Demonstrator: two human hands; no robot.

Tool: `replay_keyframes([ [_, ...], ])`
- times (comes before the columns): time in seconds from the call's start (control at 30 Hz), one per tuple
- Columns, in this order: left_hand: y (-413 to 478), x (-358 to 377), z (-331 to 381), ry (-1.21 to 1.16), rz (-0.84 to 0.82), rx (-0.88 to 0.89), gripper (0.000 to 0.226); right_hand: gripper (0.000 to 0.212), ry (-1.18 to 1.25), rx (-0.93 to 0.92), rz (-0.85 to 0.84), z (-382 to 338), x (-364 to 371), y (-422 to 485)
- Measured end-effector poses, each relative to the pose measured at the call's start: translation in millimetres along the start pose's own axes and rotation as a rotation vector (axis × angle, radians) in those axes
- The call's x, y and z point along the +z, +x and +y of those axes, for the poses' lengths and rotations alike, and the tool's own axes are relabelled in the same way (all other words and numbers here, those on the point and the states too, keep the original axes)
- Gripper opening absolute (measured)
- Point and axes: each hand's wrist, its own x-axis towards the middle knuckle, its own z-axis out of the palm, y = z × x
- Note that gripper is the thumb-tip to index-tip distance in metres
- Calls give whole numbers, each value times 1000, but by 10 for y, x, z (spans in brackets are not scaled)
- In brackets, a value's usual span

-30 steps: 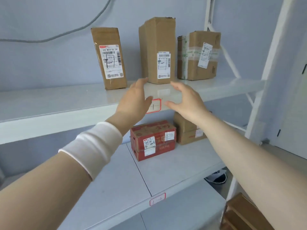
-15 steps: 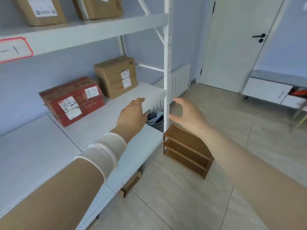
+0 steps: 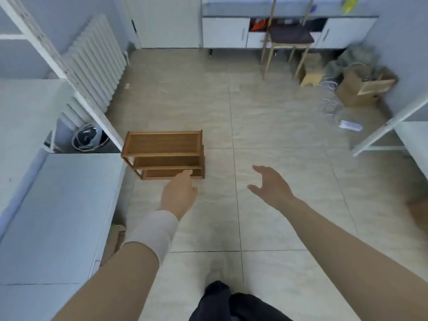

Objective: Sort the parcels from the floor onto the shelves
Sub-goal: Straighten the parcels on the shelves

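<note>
Both my hands hang empty over the tiled floor. My left hand (image 3: 179,193), with a white wristband below it, is open with fingers loosely together, just in front of a small wooden rack (image 3: 164,154). My right hand (image 3: 271,186) is open with fingers spread, to the right of it. The white shelf (image 3: 60,205) runs along my left, its lower board bare here. A brown parcel edge (image 3: 418,212) shows at the far right on the floor, cut off by the frame. Another brown box (image 3: 115,239) peeks out under the left shelf.
A white radiator (image 3: 92,63) and a shelf post (image 3: 69,77) stand at the left, with a basket (image 3: 89,139) behind the post. A wooden chair (image 3: 289,40), a stool, an open cardboard box (image 3: 361,86) with clutter and white cabinets line the far wall. A second shelf frame (image 3: 393,119) is at right.
My view has swung away from the parcel shelves, right and down to the floor. Both empty hands have dropped from shelf height to hover above the tiles.
</note>
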Motion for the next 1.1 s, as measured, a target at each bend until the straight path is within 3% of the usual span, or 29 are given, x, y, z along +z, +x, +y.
replay_keyframes([
  [0.3, 224, 1226, 1167, 156, -383, 196, 48, 61, 168, 502, -44, 1536, 378, -664],
  [0.6, 0, 2235, 2385, 328, -660, 416, 49, 56, 464, 867, 74, 2556, 382, -1233],
  [0.83, 55, 2573, 3183, 453, -753, 638, 48, 56, 610, 1062, 171, 2961, 225, -1331],
  [1.1, 659, 2779, 4258, 531, -814, 839, 47, 55, 754, 1232, 353, 3459, -334, -836],
])
